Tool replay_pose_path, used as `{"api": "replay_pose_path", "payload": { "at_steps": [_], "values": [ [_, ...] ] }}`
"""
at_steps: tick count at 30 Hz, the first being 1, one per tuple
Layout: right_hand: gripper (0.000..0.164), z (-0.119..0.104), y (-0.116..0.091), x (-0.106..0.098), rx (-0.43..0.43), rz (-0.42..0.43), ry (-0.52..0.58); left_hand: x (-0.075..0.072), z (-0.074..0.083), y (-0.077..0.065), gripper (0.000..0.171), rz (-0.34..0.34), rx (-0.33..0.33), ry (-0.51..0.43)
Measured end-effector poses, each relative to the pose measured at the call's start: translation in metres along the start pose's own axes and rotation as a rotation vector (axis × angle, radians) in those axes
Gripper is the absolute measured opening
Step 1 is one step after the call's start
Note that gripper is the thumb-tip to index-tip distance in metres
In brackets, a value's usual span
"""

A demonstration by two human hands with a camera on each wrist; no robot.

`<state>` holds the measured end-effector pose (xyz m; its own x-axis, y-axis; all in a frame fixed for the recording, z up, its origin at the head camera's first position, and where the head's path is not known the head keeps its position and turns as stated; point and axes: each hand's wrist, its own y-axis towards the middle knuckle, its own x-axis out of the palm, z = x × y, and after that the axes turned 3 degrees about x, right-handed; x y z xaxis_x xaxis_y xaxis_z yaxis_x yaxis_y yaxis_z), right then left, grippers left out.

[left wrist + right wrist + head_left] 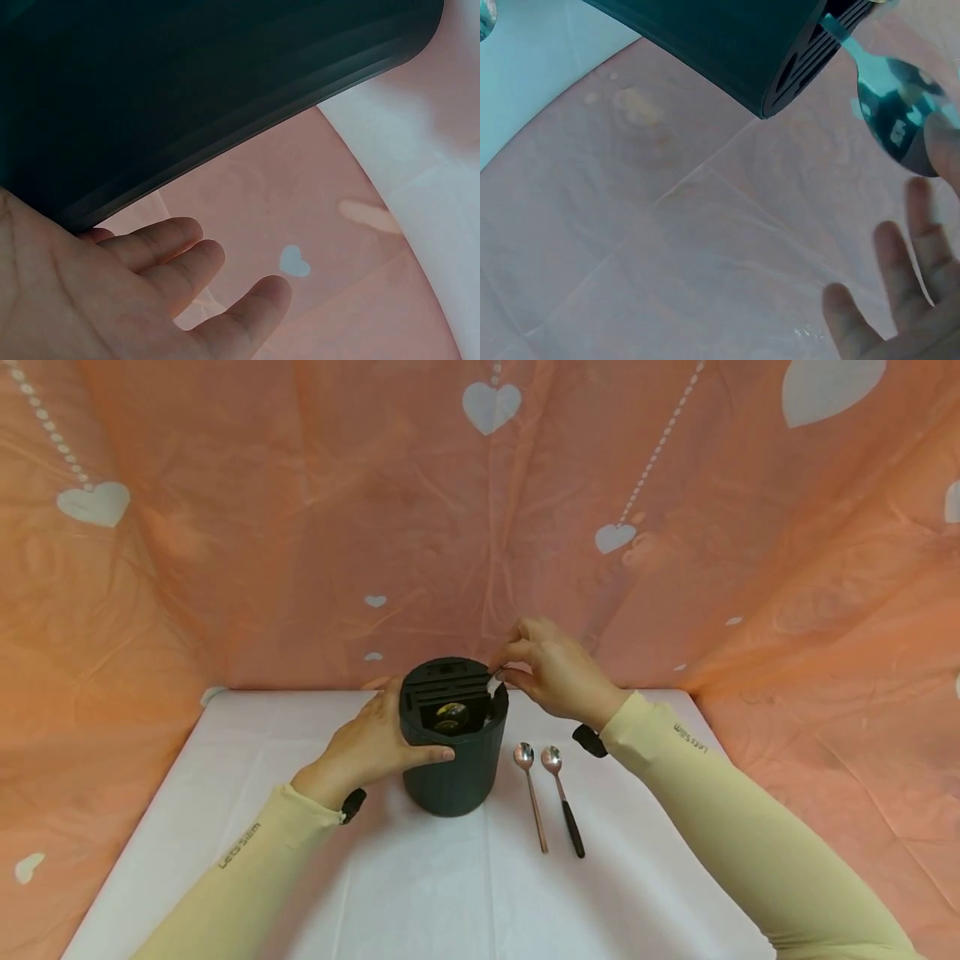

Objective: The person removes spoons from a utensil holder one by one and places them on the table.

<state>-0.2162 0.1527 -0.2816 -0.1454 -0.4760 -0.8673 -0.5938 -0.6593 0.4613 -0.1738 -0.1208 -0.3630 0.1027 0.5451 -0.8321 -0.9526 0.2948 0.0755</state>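
Note:
A dark cylindrical utensil holder (453, 777) with a slotted top stands on the white table. My left hand (369, 739) holds its left side, thumb across the front; in the left wrist view several fingers extend loosely past the dark wall. At the right of the holder's top, my right hand (558, 672) pinches a metal spoon (896, 105) by its bowl. The spoon's handle points into the holder, its lower part hidden inside. The other right fingers spread apart. A shiny rounded piece (452, 717) shows inside the front opening.
Right of the holder lie a copper-coloured spoon (535, 802) and a spoon with a black handle (570, 814), side by side, bowls toward the back. An orange-pink sheet (420, 552) with white hearts hangs close behind the white table (262, 735) and along both sides.

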Motion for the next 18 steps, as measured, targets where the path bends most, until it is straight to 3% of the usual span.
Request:
{"api": "replay_pose_path", "payload": {
  "at_steps": [9, 18],
  "values": [
    [0.016, -0.0006, -0.0016, -0.0003, 0.033, 0.018, -0.037, -0.0048, 0.0037, 0.0018, 0.134, 0.011, 0.005, 0.007],
    [0.027, 0.0014, -0.0088, 0.0056, -0.084, 0.059, -0.066, -0.0022, 0.0038, -0.0009, 0.129, 0.003, 0.013, -0.008]
  ]
}}
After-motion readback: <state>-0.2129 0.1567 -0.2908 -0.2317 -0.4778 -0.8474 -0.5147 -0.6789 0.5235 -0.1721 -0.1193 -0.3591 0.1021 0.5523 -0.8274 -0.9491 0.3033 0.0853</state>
